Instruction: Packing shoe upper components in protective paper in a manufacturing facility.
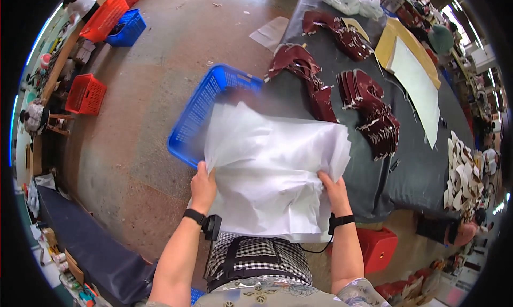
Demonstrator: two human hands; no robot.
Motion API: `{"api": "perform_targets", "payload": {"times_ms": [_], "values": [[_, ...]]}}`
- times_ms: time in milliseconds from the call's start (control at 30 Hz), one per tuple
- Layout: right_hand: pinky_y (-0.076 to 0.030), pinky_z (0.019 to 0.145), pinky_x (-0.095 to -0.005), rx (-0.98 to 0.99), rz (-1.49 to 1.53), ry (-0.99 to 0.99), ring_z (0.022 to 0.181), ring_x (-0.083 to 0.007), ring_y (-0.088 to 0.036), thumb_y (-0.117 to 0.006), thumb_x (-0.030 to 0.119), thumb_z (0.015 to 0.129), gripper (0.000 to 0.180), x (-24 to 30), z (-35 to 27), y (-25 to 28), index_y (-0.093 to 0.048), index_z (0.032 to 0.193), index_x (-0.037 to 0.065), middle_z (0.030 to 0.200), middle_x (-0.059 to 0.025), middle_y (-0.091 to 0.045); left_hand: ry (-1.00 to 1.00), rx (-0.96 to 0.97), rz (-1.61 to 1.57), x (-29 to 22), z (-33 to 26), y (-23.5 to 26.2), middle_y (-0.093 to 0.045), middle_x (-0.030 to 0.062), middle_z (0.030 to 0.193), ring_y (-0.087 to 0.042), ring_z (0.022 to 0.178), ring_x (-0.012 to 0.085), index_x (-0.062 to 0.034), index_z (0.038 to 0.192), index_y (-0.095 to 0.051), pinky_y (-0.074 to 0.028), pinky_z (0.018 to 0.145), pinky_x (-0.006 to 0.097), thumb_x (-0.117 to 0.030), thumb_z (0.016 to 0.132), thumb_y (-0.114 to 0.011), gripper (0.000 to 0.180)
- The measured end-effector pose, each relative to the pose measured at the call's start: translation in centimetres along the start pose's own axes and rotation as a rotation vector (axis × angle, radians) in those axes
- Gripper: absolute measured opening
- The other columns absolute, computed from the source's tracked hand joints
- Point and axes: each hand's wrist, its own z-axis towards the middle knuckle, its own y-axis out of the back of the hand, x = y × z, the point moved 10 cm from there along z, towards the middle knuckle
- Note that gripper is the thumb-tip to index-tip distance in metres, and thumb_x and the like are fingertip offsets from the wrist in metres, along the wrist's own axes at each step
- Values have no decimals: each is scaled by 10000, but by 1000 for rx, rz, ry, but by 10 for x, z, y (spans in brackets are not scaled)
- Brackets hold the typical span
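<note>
In front of my body I hold a wide, crumpled bundle of thin white sheets, with several layers showing along its right edge. I cannot tell whether it is paper or plastic. My left hand grips its left edge, thumb up. The right edge is pinched in my right hand. Behind and partly under the sheets is a blue plastic basket; something dark red inside it is blurred and mostly hidden. On the dark table to the right lie dark red cut pieces and stacked dark red pieces.
The dark-covered table also bears a white panel, a yellow sheet, clear plastic bags and cream pieces. A red stool stands by the table. Red crates and another blue basket sit left.
</note>
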Motion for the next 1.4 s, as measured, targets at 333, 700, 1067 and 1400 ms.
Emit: {"api": "perform_targets", "payload": {"times_ms": [333,700,1067,1400], "values": [[-450,1022,-351,-223,116,-90,1193,-227,-585,-753,298,914,682,-23,4,80,-515,1436,-72,1341,-124,-626,-196,233,38,-82,66,-81,-689,308,951,-649,923,534,-36,1100,-468,-498,743,590,-209,1011,-607,239],[-442,1069,-369,-253,125,-2,1234,-276,-600,-750,245,905,657,-21,-2,92,-525,1436,-70,1381,-146,-628,-194,314,5,-90,62,-88,-680,309,857,-647,835,547,-56,1070,-452,-479,710,642,-212,991,-620,243],[-434,1076,-367,-269,209,-98,1241,-280,-596,-776,242,888,675,-31,0,112,-529,1422,-87,1365,-154,-638,-168,367,58,-104,64,-111,-679,324,868,-647,868,550,-40,1098,-470,-486,743,630,-252,987,-628,287],[-453,1050,-359,-261,222,-85,1219,-261,-605,-771,236,901,649,-37,6,113,-536,1422,-71,1360,-142,-637,5,474,132,-102,69,-98,-706,320,1069,-672,1022,512,-16,1204,-507,-519,876,564,-458,921,-678,551]]}}
